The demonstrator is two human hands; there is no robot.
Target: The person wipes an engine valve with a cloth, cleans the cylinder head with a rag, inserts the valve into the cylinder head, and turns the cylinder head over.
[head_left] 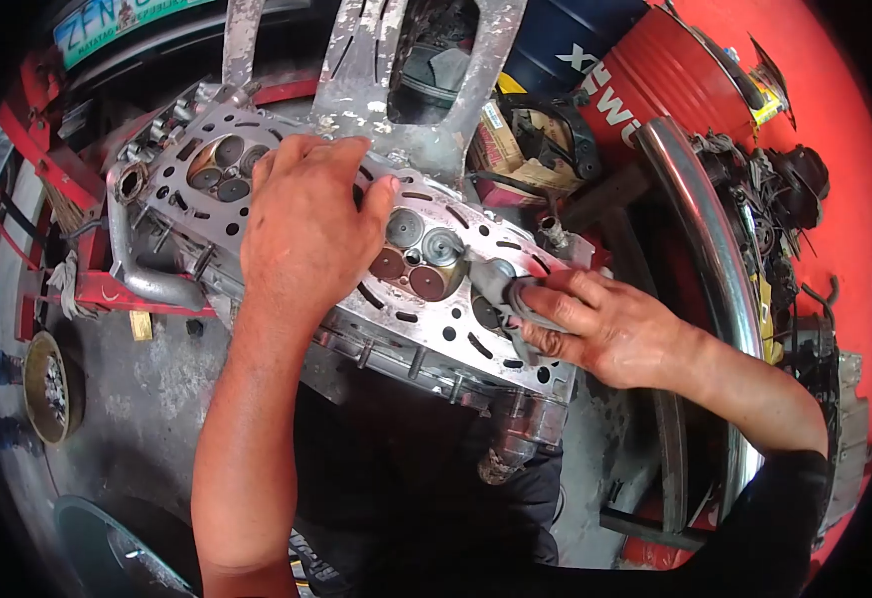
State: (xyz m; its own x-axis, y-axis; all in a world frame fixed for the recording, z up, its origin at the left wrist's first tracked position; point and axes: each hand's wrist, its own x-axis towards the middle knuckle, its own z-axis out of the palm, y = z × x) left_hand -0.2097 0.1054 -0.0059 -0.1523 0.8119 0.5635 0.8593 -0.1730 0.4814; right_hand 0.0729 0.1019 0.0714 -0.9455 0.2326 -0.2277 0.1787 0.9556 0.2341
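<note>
An aluminium cylinder head (pixel 421 317) lies slantwise in front of me, its flat face up with round valves showing in the combustion chambers. My left hand (pixel 311 224) rests across it left of the middle; the fingers curl toward the far edge and their tips are hidden. The thumb lies apart on the face. Toward the right end, my right hand (pixel 605 329) grips a bunched grey rag (pixel 501 289) and presses it on the face, beside and partly over the end chamber. A bent metal pipe (pixel 147 282) is attached at the head's left end.
A worn metal frame (pixel 356 90) stands behind the head. Red drum (pixel 665 80) and blue drum (pixel 576 35) are at the back right. A shiny curved tube (pixel 700 229) runs down the right, near engine parts. A bowl of small parts (pixel 45 384) sits on the left floor.
</note>
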